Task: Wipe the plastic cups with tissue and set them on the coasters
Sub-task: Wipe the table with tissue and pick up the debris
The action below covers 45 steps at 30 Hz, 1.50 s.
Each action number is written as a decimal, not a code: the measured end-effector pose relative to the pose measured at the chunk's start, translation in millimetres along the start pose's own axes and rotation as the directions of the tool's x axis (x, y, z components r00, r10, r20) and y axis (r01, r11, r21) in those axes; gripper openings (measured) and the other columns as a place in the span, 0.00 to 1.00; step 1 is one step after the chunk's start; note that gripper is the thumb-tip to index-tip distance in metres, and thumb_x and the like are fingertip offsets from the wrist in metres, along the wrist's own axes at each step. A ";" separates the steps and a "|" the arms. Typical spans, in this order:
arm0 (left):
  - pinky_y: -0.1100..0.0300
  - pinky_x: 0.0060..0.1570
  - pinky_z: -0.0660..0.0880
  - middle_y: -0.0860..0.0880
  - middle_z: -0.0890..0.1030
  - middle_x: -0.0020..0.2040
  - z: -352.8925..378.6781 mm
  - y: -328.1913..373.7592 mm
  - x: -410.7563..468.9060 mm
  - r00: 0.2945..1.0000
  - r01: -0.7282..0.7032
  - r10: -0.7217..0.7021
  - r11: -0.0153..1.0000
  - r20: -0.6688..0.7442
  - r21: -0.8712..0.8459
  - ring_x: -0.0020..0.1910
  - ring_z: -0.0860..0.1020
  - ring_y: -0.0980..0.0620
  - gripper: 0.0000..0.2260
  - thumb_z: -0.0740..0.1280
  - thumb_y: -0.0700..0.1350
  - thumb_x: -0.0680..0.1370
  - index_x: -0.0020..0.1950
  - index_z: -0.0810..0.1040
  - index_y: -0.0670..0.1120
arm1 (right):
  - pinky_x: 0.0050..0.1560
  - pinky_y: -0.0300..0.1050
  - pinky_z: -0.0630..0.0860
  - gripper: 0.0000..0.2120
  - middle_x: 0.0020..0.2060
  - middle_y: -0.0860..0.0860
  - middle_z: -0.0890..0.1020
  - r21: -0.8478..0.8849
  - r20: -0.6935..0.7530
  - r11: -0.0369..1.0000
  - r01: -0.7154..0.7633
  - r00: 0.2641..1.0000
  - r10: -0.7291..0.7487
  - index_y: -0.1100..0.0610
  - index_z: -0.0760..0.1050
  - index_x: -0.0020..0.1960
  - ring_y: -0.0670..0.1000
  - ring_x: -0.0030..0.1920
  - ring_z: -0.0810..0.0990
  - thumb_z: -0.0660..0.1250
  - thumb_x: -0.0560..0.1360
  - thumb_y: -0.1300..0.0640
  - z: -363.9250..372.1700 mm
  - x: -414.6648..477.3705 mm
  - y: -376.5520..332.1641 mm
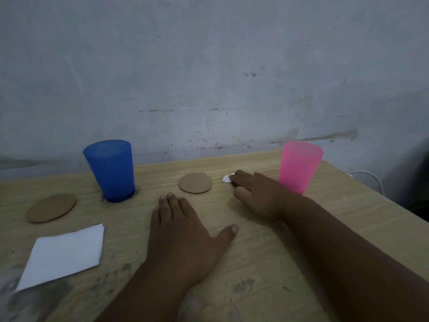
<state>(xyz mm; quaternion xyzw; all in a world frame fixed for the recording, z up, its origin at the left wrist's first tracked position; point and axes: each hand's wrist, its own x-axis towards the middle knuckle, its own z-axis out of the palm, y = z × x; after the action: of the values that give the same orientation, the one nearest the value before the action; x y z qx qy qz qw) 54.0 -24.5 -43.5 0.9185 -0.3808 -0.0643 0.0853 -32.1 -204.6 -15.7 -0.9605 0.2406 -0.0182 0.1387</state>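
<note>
A person sits at a wooden table (pixel 267 270). Both bare arms reach out over it.

The left hand (pixel 183 231) lies flat on the table, palm down. Its fingers are straight and a bit spread, and the thumb sticks out to the side. It holds nothing.

The right hand (pixel 257 194) is farther away, just beside the pink cup (pixel 298 167). Its fingers bend down over a small tissue wad (pixel 227 178). The thumb is tucked in under them, so the hand is gripping the wad. Only a little white bit pokes out past the fingertips. The wad rests on the table.

The pink cup stands upright on the bare table at the far right. It is not on a coaster. The blue cup (pixel 111 170) stands upright on the bare table at the far left. It is not on a coaster either.

The middle coaster (pixel 195 183) is round and brown. It lies flat between the two cups, near the tissue wad but not touching it. The left coaster (pixel 51 208) lies flat just to the left of the blue cup. Nothing sits on either one.

A folded white tissue (pixel 65 254) lies flat at the near left of the table, in front of the left coaster.

Behind the table is a gray, marked wall (pixel 209 66). A thin white cable (pixel 371 176) shows past the table's right edge.
</note>
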 end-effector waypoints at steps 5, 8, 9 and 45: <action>0.46 0.79 0.42 0.38 0.40 0.81 0.6 0.8 0.0 1.000 -0.003 0.003 0.999 -0.006 0.053 0.81 0.40 0.41 0.57 0.44 0.80 0.68 0.80 0.39 0.37 | 0.70 0.52 0.64 0.33 0.72 0.40 0.67 0.011 0.013 1.000 0.024 1.000 -0.024 0.40 0.63 0.74 0.54 0.67 0.70 0.43 0.71 0.38 -1.1 -8.0 2.1; 0.46 0.78 0.42 0.37 0.39 0.81 0.6 1.9 0.3 1.000 -0.007 0.006 0.998 0.013 0.070 0.81 0.39 0.40 0.57 0.43 0.80 0.69 0.80 0.39 0.37 | 0.72 0.52 0.62 0.30 0.74 0.40 0.66 -0.028 0.019 1.000 0.009 1.000 -0.009 0.40 0.62 0.75 0.54 0.68 0.70 0.43 0.74 0.42 -2.5 -12.4 3.2; 0.45 0.78 0.42 0.37 0.40 0.81 1.5 2.0 0.5 1.000 -0.008 0.008 0.997 0.011 0.072 0.81 0.39 0.40 0.57 0.43 0.80 0.69 0.80 0.39 0.37 | 0.72 0.52 0.61 0.29 0.73 0.40 0.66 -0.039 0.015 0.999 0.004 1.000 -0.004 0.41 0.62 0.75 0.53 0.68 0.70 0.44 0.75 0.43 -2.4 -13.2 3.3; 0.42 0.77 0.42 0.33 0.41 0.80 4.2 3.9 4.6 1.000 -0.009 0.007 0.990 0.012 0.143 0.80 0.41 0.35 0.55 0.42 0.79 0.71 0.80 0.40 0.34 | 0.54 0.51 0.77 0.15 0.55 0.57 0.81 -0.086 -0.159 0.962 -0.258 0.957 0.242 0.58 0.77 0.62 0.59 0.55 0.79 0.59 0.78 0.62 6.9 -14.6 -39.1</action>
<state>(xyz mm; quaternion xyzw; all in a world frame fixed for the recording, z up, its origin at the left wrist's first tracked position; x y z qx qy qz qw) 53.8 -30.9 -47.0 0.9203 -0.3887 -0.0416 0.0174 -26.4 -162.9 -11.1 -0.9243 0.3705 -0.0586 0.0707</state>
